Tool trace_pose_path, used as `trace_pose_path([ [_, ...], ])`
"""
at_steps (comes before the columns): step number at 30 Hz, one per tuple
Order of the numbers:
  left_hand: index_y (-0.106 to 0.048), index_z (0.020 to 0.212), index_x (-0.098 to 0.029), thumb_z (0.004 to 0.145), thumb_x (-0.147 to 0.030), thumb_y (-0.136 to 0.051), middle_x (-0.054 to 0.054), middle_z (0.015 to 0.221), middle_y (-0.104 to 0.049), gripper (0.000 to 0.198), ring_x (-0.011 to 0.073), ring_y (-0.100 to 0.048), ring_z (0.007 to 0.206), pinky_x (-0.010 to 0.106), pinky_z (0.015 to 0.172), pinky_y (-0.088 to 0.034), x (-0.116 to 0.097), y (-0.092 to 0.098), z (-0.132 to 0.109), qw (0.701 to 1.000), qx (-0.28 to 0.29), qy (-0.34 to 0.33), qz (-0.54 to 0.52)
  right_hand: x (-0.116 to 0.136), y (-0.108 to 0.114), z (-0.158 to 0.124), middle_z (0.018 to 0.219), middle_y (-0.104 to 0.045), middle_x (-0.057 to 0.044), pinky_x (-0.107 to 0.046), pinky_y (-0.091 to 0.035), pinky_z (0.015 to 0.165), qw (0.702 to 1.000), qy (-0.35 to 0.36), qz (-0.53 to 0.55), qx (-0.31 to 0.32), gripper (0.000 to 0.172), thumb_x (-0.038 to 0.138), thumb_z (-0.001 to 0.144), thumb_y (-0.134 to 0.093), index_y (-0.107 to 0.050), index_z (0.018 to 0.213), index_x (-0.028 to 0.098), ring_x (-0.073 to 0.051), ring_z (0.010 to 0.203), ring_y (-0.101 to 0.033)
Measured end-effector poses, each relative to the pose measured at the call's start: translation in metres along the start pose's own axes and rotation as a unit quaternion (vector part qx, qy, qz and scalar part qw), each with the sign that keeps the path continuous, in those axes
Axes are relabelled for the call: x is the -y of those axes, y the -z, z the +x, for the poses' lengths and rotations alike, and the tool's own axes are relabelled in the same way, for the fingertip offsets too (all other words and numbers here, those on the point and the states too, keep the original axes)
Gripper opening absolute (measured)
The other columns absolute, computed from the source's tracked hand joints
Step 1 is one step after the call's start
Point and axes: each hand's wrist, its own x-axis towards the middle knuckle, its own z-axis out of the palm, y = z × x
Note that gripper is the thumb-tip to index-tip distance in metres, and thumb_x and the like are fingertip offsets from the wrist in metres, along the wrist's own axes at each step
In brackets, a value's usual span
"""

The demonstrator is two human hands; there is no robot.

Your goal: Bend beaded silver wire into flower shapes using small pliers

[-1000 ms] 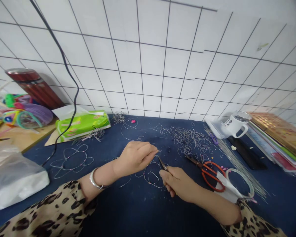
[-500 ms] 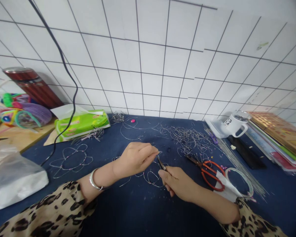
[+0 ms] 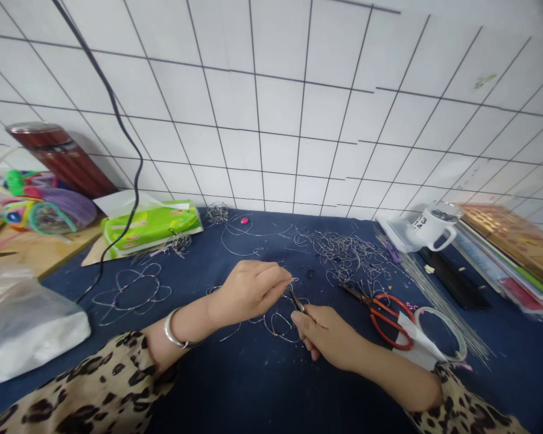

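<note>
My left hand (image 3: 248, 292), a silver bangle at its wrist, is closed in a pinch on a thin metal wire (image 3: 294, 279). Only the wire's small bent end shows past the fingertips. My right hand (image 3: 328, 334) wraps round the handles of small pliers (image 3: 297, 299), whose dark jaws point up close to that wire end. Whether the jaws touch it I cannot tell. Partly behind both hands, a flower-shaped wire ring (image 3: 278, 325) with tiny pink beads lies on the dark blue cloth (image 3: 253, 386).
A second beaded wire flower (image 3: 138, 289) lies left, near a green tissue pack (image 3: 151, 228) and a plastic bag (image 3: 27, 325). Tangled wire (image 3: 344, 250), orange-handled scissors (image 3: 389, 319), straight wires (image 3: 434, 301) and a wire coil (image 3: 441, 331) lie right. A white mug (image 3: 434, 228) stands behind.
</note>
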Motion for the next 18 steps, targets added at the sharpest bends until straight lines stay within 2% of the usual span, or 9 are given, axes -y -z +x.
trace_pose_path([
  [7, -0.054, 0.088, -0.014, 0.086, -0.018, -0.048, 0.001, 0.064, -0.059, 0.008, 0.01, -0.053, 0.056, 0.023, 0.051, -0.043, 0.001, 0.0, -0.0011, 1.0, 0.01, -0.012, -0.004, -0.0007, -0.0009, 0.0008, 0.052, -0.049, 0.003, -0.019, -0.037, 0.046, 1.0, -0.002, -0.003, -0.004, 0.052, 0.061, 0.086, -0.023, -0.044, 0.069, 0.017, -0.007, 0.041, -0.047],
  [18, -0.053, 0.091, -0.013, 0.085, -0.013, -0.048, 0.004, 0.072, -0.061, 0.009, 0.0119, -0.055, 0.062, 0.025, 0.055, -0.048, 0.0003, 0.0035, 0.0009, 0.998, 0.014, -0.053, -0.004, -0.004, 0.0003, 0.0021, 0.053, -0.046, 0.004, -0.018, -0.039, 0.044, 0.998, -0.004, 0.055, 0.017, 0.049, 0.06, 0.086, -0.026, -0.043, 0.068, 0.017, -0.006, 0.041, -0.046],
])
